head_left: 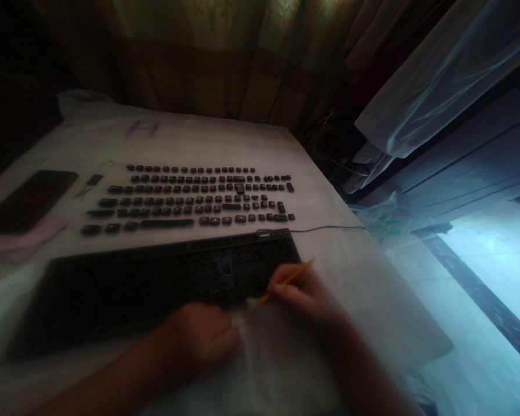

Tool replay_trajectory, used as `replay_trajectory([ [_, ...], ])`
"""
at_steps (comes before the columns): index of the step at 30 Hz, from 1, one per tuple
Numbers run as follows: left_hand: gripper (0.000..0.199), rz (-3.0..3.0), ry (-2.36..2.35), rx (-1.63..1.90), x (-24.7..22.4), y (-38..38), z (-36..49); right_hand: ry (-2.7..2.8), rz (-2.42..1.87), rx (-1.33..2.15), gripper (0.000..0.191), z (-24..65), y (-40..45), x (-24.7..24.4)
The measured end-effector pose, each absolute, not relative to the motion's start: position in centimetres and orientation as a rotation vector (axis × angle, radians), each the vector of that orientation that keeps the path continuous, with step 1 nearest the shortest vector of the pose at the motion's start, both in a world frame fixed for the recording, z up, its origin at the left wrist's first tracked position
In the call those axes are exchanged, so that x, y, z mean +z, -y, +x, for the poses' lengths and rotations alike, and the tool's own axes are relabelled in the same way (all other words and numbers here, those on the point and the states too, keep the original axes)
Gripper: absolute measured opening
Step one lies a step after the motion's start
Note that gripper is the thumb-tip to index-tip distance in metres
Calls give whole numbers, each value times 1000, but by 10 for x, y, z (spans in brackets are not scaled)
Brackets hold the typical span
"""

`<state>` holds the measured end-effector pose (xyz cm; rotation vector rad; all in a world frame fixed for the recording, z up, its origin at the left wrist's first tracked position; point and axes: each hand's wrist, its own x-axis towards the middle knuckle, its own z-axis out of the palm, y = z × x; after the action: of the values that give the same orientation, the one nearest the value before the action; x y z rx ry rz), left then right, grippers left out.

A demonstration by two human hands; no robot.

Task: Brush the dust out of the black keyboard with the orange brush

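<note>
A black keyboard point(125, 283) with its keycaps off lies slanted across the near part of the table. In my right hand point(301, 292) is a thin orange-handled paintbrush point(292, 275), pinched between thumb and fingers. Its pale bristles point(252, 303) point down-left, beside the keyboard's front edge. My left hand point(205, 335) rests at that same edge, left of the bristles, with its fingers curled closed. Blur and the hand itself hide whether anything is inside them. Behind the keyboard, several rows of loose black keycaps point(167, 223) are laid out.
A dark phone point(30, 199) lies at the left on a pink item point(23, 240). Near it is a small tool with a dark middle and a wire loop point(95, 179). The keyboard cable point(329, 227) runs over the table's right edge. Curtains point(208, 69) hang behind.
</note>
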<state>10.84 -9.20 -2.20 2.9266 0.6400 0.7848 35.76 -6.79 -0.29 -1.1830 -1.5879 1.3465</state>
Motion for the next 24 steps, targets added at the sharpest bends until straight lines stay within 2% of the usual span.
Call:
replay_trajectory([
  [4, 38, 2920, -624, 818, -20, 91, 110, 1478, -1187, 1227, 19, 358, 66, -6],
  [8, 38, 2902, -638, 819, -20, 90, 111, 1410, -1240, 978, 18, 354, 65, -16],
  [12, 36, 2887, -629, 817, -22, 91, 111, 1546, -1209, 896, 14, 353, 66, -22],
  [17, 35, 2882, -636, 822, -25, 92, 110, 1637, -1206, 919, 16, 354, 69, -17],
  [24, 37, 2890, -643, 808, -21, 91, 111, 1717, -1215, 1129, 18, 355, 69, -10],
])
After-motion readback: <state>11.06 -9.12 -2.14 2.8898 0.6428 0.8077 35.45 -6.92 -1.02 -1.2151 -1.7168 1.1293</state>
